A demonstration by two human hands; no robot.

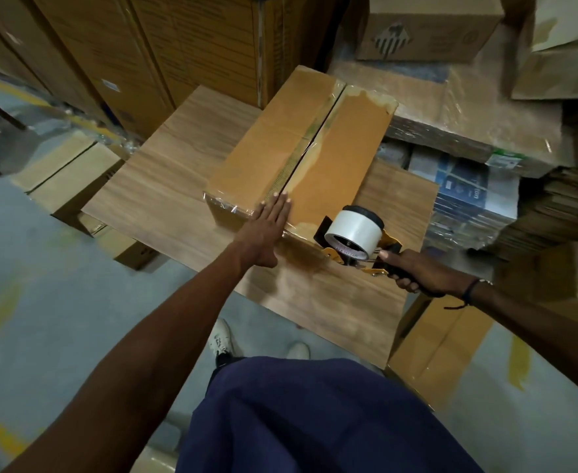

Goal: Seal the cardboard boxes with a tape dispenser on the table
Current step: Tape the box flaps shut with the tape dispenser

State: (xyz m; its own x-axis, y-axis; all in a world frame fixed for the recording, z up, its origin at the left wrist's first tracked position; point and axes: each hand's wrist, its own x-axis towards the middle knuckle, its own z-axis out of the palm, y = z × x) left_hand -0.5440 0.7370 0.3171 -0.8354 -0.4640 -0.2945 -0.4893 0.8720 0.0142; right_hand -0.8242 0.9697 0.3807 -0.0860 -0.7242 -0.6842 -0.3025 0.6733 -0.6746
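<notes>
Cardboard box [301,155] sits centre frame on wooden tabletop [164,186], flaps closed. Left hand [267,230] flat, fingers straight, pressing box's near edge. Right hand [413,271] grips tape dispenser [355,237] handle at box's near right corner.

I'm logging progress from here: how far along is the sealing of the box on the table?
Done: the cardboard box has its flaps closed, and clear tape already wraps its near left corner and far edge. In hand: the left hand presses flat on the near edge by the centre seam, while the right hand grips the tape dispenser at the box's near right edge. Left: the seam still looks open along its length.
</notes>
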